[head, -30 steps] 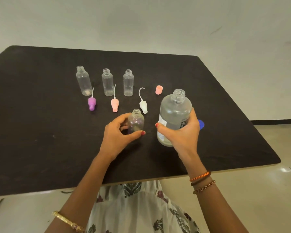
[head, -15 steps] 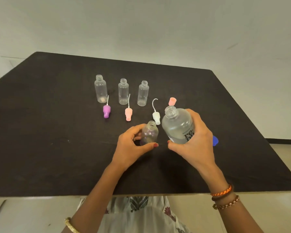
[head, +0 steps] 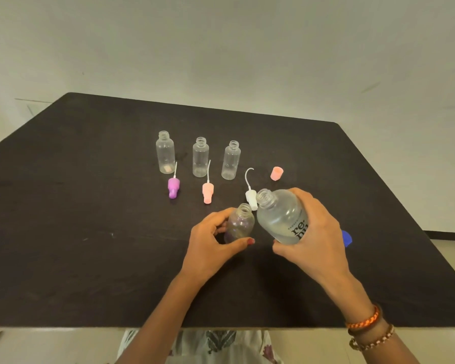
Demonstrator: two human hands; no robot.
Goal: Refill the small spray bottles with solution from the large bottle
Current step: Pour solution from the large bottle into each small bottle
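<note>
My right hand (head: 315, 240) grips the large clear bottle (head: 281, 216), uncapped and tilted left, its mouth just above and right of a small bottle's neck. My left hand (head: 210, 243) holds that small open bottle (head: 241, 223) upright on the black table (head: 90, 232), thumb in front, fingers behind. No liquid is visibly flowing. Three more small clear bottles (head: 165, 152), (head: 200, 156), (head: 231, 160) stand open in a row further back.
Spray tops with dip tubes lie before the row: purple (head: 173, 188), pink (head: 208, 193), white (head: 250, 195). A pink cap (head: 277, 173) lies to the right. A blue cap (head: 346, 238) peeks from behind my right hand. The table's front edge is near my body.
My right hand lifted the large bottle off the table and tipped it leftward, bringing its mouth close to the small bottle. My left hand kept holding the small bottle.
</note>
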